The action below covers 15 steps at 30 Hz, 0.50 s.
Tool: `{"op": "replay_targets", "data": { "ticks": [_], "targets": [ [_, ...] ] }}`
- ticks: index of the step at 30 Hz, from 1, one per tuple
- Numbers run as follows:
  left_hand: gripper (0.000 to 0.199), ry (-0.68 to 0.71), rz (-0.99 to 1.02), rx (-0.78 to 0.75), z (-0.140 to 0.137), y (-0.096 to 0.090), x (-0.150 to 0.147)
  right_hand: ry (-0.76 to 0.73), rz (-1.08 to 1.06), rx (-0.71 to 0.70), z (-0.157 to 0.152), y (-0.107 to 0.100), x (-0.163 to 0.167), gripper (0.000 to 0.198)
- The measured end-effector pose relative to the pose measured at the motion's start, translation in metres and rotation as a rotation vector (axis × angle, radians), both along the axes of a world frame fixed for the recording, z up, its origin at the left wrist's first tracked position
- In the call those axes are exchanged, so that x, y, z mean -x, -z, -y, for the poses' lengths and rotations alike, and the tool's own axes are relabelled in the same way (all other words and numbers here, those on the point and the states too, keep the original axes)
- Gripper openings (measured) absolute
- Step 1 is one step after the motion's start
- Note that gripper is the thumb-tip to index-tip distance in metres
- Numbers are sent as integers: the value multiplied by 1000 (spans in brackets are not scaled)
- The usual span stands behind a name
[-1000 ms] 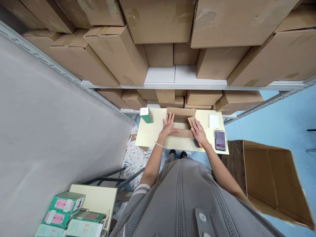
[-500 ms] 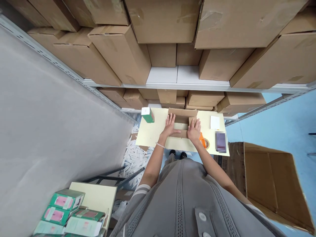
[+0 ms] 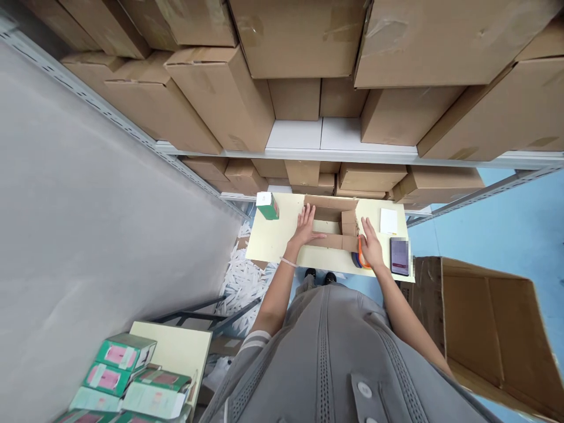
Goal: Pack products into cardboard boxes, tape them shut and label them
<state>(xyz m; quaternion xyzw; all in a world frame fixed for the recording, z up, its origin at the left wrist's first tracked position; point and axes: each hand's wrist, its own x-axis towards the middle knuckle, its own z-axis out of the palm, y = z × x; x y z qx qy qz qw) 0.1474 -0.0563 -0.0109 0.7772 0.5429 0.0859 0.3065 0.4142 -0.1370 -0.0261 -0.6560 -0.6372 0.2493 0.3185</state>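
Note:
A small cardboard box (image 3: 330, 202) with raised flaps lies on the cream tabletop in front of me. My left hand (image 3: 304, 228) rests over its left end with fingers spread, thumb along the near flap (image 3: 337, 241). Just off the right end is my right hand (image 3: 371, 245), fingers stretched out and pointing away from me. Beneath and beside its thumb side sits an orange tape dispenser (image 3: 362, 252), partly covered by the hand; a grip on it does not show.
The cream table (image 3: 273, 238) also bears a green-and-white box (image 3: 267, 205), a white paper pad (image 3: 388, 221) and a phone (image 3: 399, 256). Shelves of cartons (image 3: 297, 35) rise behind. A large open carton (image 3: 489, 317) stands right; green boxes (image 3: 118, 355) are stacked lower left.
My right hand has come off the box's right flap and moved right, over the tape dispenser. The dispenser looks turned or shifted slightly. My left hand stays on the box.

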Motion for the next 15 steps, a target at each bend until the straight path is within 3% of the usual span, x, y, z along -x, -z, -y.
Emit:
{"op": "replay_targets", "data": {
  "ticks": [3,8,12,15],
  "targets": [
    [121,6,5,6,0,-1,0,-50,32,42,20,2,-16,67],
    [113,-19,33,19,4,-7,6,-113,-10,90,30,10,-8,78],
    [88,-78,163,24,18,-4,25,-104,-95,43,22,15,-4,68],
    [66,-177,330,117,31,2,37,-86,-158,10,15,17,-5,55]
  ]
}}
